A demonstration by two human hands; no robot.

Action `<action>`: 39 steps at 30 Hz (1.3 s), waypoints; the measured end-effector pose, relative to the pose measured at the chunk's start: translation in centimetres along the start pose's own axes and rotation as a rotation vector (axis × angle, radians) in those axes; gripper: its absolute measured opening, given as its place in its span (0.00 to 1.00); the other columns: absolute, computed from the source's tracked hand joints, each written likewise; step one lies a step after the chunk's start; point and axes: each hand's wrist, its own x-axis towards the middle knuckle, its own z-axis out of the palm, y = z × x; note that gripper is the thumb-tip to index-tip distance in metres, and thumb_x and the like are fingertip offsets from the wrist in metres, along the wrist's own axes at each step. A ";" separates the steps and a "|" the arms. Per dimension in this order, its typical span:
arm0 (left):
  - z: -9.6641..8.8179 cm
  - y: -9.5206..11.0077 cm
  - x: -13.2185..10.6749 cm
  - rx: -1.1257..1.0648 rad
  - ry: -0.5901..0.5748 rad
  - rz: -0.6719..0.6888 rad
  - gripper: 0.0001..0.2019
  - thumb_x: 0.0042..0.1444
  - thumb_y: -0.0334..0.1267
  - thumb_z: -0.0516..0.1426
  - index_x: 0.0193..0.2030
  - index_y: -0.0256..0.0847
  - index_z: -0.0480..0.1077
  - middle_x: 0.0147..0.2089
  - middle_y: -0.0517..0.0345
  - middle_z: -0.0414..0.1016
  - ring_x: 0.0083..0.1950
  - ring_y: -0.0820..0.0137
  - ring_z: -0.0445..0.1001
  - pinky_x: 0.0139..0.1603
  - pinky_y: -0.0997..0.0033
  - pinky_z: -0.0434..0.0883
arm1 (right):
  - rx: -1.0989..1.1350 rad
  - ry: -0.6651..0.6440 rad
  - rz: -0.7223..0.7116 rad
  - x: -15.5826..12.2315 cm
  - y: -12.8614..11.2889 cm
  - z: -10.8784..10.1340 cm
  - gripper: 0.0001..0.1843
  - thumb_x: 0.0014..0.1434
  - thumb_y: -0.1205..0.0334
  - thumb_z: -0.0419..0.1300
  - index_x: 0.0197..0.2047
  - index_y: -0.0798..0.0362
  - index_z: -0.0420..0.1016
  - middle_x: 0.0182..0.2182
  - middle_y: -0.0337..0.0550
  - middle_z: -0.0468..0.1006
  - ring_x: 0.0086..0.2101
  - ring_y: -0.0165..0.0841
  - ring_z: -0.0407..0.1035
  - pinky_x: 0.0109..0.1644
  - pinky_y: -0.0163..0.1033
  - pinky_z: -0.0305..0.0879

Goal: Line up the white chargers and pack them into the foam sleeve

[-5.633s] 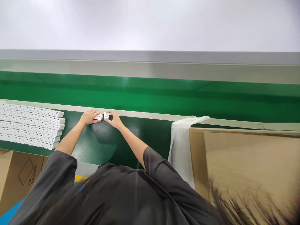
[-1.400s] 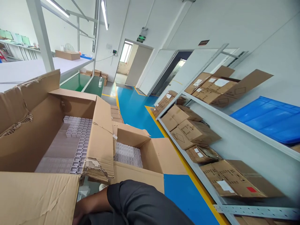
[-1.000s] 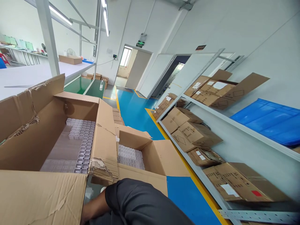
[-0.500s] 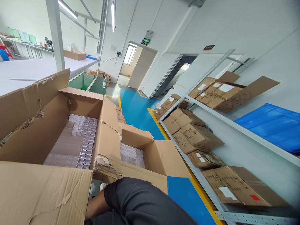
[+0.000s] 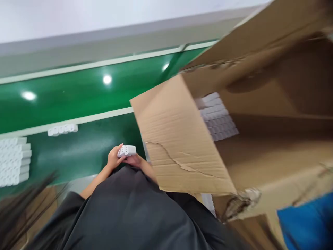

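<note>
Half a second ago the view took in the aisle, the shelves and the open boxes, with only a dark sleeve low in the frame. Now it has swung down to the green tabletop [image 5: 85, 152] and both hands show. The left hand [image 5: 113, 160] and the right hand [image 5: 135, 161] are closed together on a small cluster of white plastic pieces [image 5: 126, 150], held close to the body over the tabletop's near edge. Further out, a short row of pieces [image 5: 62, 130] lies apart by the pale rail, and a stack of longer rows [image 5: 14, 161] sits at the left edge. Beyond the rail runs the green belt [image 5: 78, 93]. The torn flap [image 5: 179, 139] of a cardboard box [image 5: 260, 149] juts in just beside the right hand. The cluster looks like loose pieces pinched side by side, so a slackened grip, or a wrist brushing that flap, could spill some off the near edge.
</note>
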 end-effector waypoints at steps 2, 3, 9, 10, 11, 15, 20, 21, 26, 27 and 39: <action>0.8 -2.0 -0.5 -0.016 0.019 -0.026 0.29 0.63 0.55 0.55 0.65 0.39 0.64 0.56 0.47 0.74 0.55 0.61 0.74 0.57 0.62 0.72 | 0.107 -0.014 0.003 2.1 2.7 -0.6 0.18 0.68 0.50 0.56 0.55 0.52 0.72 0.52 0.46 0.76 0.53 0.39 0.70 0.57 0.50 0.68; 1.1 -2.6 -0.5 -0.023 0.027 -0.027 0.31 0.62 0.56 0.55 0.66 0.40 0.63 0.56 0.47 0.74 0.55 0.61 0.75 0.56 0.62 0.72 | 0.159 -0.010 0.001 2.7 3.8 -1.0 0.18 0.68 0.50 0.54 0.54 0.51 0.73 0.51 0.46 0.77 0.54 0.39 0.69 0.59 0.51 0.66; 0.9 -4.2 -0.6 -0.012 0.060 0.035 0.30 0.64 0.58 0.51 0.68 0.45 0.61 0.54 0.51 0.75 0.50 0.64 0.76 0.52 0.67 0.72 | 0.335 -0.028 0.028 4.3 6.7 -3.3 0.23 0.61 0.47 0.57 0.56 0.46 0.72 0.52 0.47 0.79 0.52 0.43 0.71 0.60 0.60 0.65; 0.6 -4.3 -0.8 0.003 0.061 0.045 0.29 0.65 0.57 0.51 0.67 0.46 0.62 0.53 0.51 0.75 0.49 0.65 0.77 0.51 0.68 0.72 | 0.346 -0.037 0.039 4.4 6.9 -3.4 0.24 0.59 0.47 0.59 0.56 0.46 0.72 0.52 0.48 0.79 0.51 0.43 0.72 0.59 0.61 0.66; 0.5 -4.4 -1.0 0.022 0.060 0.054 0.28 0.65 0.57 0.52 0.66 0.46 0.63 0.53 0.52 0.75 0.49 0.65 0.77 0.50 0.69 0.72 | 0.353 -0.042 0.048 4.5 7.1 -3.6 0.24 0.58 0.47 0.60 0.56 0.46 0.72 0.52 0.48 0.79 0.50 0.43 0.73 0.58 0.62 0.67; -0.1 -5.1 -1.0 0.141 0.030 0.089 0.28 0.62 0.61 0.55 0.61 0.45 0.69 0.48 0.53 0.77 0.45 0.65 0.77 0.44 0.70 0.72 | 0.361 0.000 0.055 4.6 7.7 -4.5 0.23 0.55 0.49 0.64 0.53 0.46 0.74 0.53 0.48 0.78 0.50 0.44 0.73 0.56 0.62 0.69; -3.9 -7.9 1.8 0.328 -0.012 0.089 0.29 0.59 0.64 0.56 0.58 0.47 0.72 0.46 0.50 0.77 0.44 0.63 0.77 0.42 0.68 0.69 | 0.365 0.205 -0.017 5.0 8.5 -6.7 0.18 0.58 0.51 0.63 0.51 0.43 0.76 0.52 0.42 0.80 0.49 0.39 0.75 0.56 0.51 0.71; -5.3 -8.9 2.9 0.364 -0.011 0.080 0.29 0.59 0.63 0.56 0.59 0.47 0.72 0.46 0.49 0.77 0.45 0.62 0.76 0.43 0.67 0.69 | 0.363 0.237 -0.020 5.0 8.7 -7.1 0.17 0.57 0.52 0.64 0.50 0.44 0.76 0.49 0.43 0.81 0.46 0.38 0.76 0.54 0.49 0.72; -12.6 -13.8 9.8 0.497 0.005 0.044 0.28 0.62 0.60 0.55 0.61 0.45 0.71 0.49 0.42 0.75 0.51 0.54 0.74 0.50 0.59 0.66 | 0.339 0.285 0.019 4.9 9.0 -7.9 0.18 0.51 0.58 0.67 0.46 0.51 0.79 0.41 0.48 0.83 0.37 0.37 0.78 0.45 0.45 0.74; -13.6 -14.5 11.0 0.511 0.005 0.043 0.28 0.62 0.60 0.55 0.61 0.44 0.71 0.50 0.41 0.75 0.52 0.53 0.74 0.51 0.58 0.66 | 0.336 0.286 0.025 4.9 9.0 -7.9 0.18 0.51 0.58 0.67 0.46 0.52 0.79 0.41 0.48 0.83 0.36 0.37 0.78 0.44 0.45 0.74; -16.5 -12.5 12.5 0.401 0.070 0.051 0.30 0.57 0.54 0.61 0.63 0.42 0.67 0.67 0.41 0.64 0.71 0.47 0.56 0.73 0.40 0.46 | 0.322 0.300 0.030 4.8 8.1 -7.6 0.20 0.54 0.55 0.64 0.50 0.51 0.76 0.43 0.50 0.83 0.36 0.38 0.79 0.43 0.47 0.75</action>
